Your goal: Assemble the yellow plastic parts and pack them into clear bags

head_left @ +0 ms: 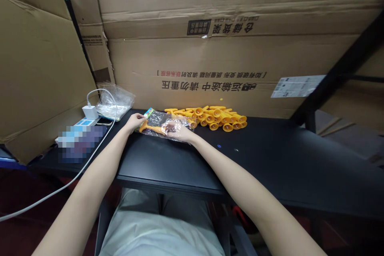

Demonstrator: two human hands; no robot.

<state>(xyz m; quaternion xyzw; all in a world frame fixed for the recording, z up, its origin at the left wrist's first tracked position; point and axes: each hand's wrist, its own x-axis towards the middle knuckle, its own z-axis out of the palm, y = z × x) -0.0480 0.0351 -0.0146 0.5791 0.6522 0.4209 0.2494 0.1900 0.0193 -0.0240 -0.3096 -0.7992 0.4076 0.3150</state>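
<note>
My left hand point(135, 122) pinches the left end of a clear plastic bag point(157, 117), by its colourful printed header point(148, 113). Within the bag's outline lies an orange-yellow plastic piece point(153, 129) with a slim stem and a flared left end. My right hand point(179, 131) is closed on the stem's right end, with shiny film over the fingers, so the hand seems to be inside the bag. Just beyond it on the black table point(180, 164), several similar yellow trumpet-shaped pieces point(220, 118) lie in a pile, many with their round mouths towards me.
A stack of clear bags point(114, 106) sits at the back left. Near it are a white charger point(90, 111) on a power strip point(85, 122), a phone point(105, 121) and a white cable point(99, 154) running off left. Cardboard point(192, 56) walls the back; a black post point(339, 56) rises at right.
</note>
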